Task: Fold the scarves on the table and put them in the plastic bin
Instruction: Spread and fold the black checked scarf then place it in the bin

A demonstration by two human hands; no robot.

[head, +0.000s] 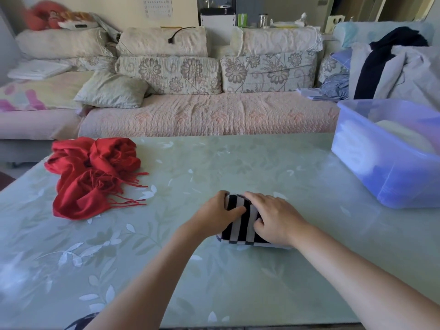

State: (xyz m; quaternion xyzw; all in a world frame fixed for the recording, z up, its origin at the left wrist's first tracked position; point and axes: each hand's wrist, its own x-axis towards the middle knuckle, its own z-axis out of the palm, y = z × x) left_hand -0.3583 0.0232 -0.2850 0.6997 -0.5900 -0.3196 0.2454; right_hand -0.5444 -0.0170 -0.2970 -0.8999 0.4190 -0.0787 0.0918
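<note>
A red scarf (92, 177) lies unfolded in a loose heap at the far left of the bench (190, 160), its fringe trailing toward the middle. Near the middle, close to the front edge, the left hand (214, 215) holds the left end of a folded black-and-white striped scarf (240, 222). Its grip is closed, fingers curled round the far side and thumb laid across the top. The striped scarf sits flat on the bench as a small thick bundle. The right hand (273, 215) covers its right half, the grip closed over it with fingers bent across the top and thumb tucked against the near side. At the far right stands the clear plastic bin (371, 184), well apart from the hands, with pale cloth inside.
</note>
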